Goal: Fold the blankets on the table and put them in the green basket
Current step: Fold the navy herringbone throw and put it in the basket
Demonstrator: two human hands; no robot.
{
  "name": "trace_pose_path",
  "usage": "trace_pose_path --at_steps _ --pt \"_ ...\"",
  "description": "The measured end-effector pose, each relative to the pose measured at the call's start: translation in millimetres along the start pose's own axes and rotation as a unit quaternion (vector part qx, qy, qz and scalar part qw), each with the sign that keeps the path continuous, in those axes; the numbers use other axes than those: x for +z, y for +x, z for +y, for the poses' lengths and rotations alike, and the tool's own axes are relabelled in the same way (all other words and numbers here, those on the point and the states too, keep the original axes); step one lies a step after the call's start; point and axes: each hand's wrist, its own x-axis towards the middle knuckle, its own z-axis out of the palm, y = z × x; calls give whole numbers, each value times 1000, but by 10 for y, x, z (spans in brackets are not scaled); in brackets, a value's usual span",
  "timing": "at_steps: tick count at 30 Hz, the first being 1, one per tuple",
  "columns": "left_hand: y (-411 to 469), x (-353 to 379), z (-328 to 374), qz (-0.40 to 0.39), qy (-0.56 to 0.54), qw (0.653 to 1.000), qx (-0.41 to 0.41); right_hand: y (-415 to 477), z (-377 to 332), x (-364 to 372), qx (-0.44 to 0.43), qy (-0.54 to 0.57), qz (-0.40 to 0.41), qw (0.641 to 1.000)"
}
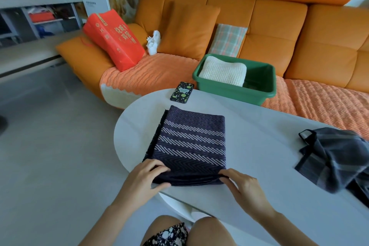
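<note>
At the near left corner of the folded purple blanket [189, 144], the left hand [147, 175] grips the near edge, its fingers [157, 167] curled over the top layer and the thumb tucked below. The blanket lies flat on the white counter [259, 126], its fringed edge to the left. A phone [182, 92] sits just beyond its far edge. The right hand [241, 187] pinches the near right corner in the same way.

The fold looks finished, so the step in hand is likely the lift. To do it well, slide both hands further under so all the layers rise together, keep the bundle level, and carry it over the phone to the green basket [235, 88] on the sofa [279, 32], far and right, setting it beside the white blanket [223, 72] already inside. A grey blanket [335, 156] lies crumpled at the counter's right end, not yet folded
</note>
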Motion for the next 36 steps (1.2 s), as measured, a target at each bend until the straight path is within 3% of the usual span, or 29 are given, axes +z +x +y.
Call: trace_pose_path --at_steps 13,19,27,30,33,36 --pt "34 -197 330 87 -71 994 1 -143 22 -366 118 69 -12 991" --pt "635 -265 356 150 -112 979 -83 473 138 -410 201 178 17 963" --pt "1868 -66 -5 131 -79 969 -192 1725 680 -36 285 75 37 955" --pt "2127 158 -194 101 -58 964 -238 1884 863 160 333 17 -3 943" --pt "2186 406 -364 36 15 960 -277 1839 1038 365 298 -51 -103 948" --pt "2061 495 -297 73 77 972 -210 1766 1017 372 232 10 -92 968"
